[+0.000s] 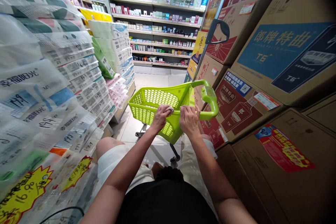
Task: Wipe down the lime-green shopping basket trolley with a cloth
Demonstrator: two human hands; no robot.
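Observation:
A lime-green plastic shopping cart (pixel 181 95) with perforated basket walls stands sideways in front of my knees. Its near rim passes under both of my hands. My left hand (pixel 160 117) is closed at the rim, with a small, pale, crumpled cloth (pixel 170 109) bunched under its fingers. Just to the right, my right hand (pixel 189 120) has its fingers curled over the same rim, close to the handle end. The looped green handle (pixel 210 99) sticks out to the right, with no hand on it. Inside the basket, the visible part holds no goods.
Packs of tissue paper (pixel 78 66) are stacked high on the left, some with yellow price signs (pixel 28 189). Large cardboard boxes (pixel 283 45) rise on the right beside a dark grey handle (pixel 217 31). Shelves of small packaged goods (pixel 157 15) stand across the tiled floor (pixel 147 78).

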